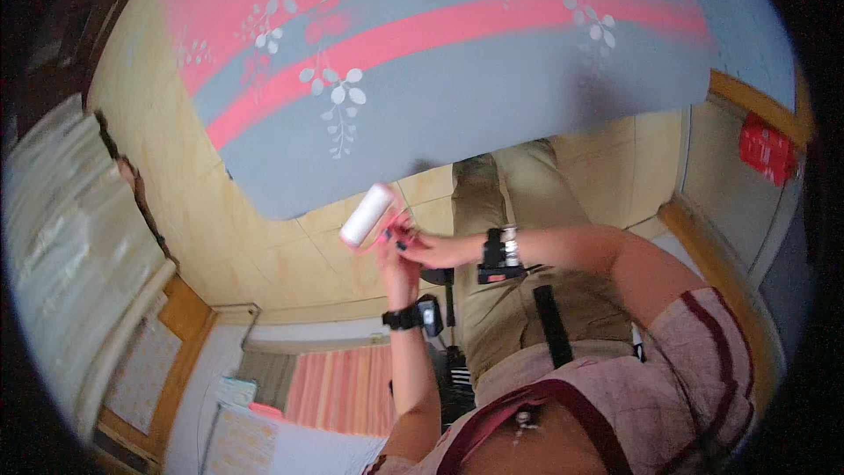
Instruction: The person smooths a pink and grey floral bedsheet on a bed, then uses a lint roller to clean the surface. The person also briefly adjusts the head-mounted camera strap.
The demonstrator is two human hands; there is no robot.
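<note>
A lint roller (366,216) with a white roll and pink frame is held before my body. My left hand (398,267) is closed about its handle from below. My right hand (432,249) reaches across from the right and meets the left at the handle, its fingers closed there too. Blur and overlap hide most of the fingers and the handle. Just past the roller lies the near edge of a pink and grey cloth cover (422,112) with white leaf prints, spread over a flat raised surface.
Pale tiled floor (297,257) shows below the cover's edge. Shiny light fabric (72,231) covers something at the left. Lower left is a striped pink cloth (343,389). At the right are a wooden edge (758,105) and a red item (767,148) bearing writing.
</note>
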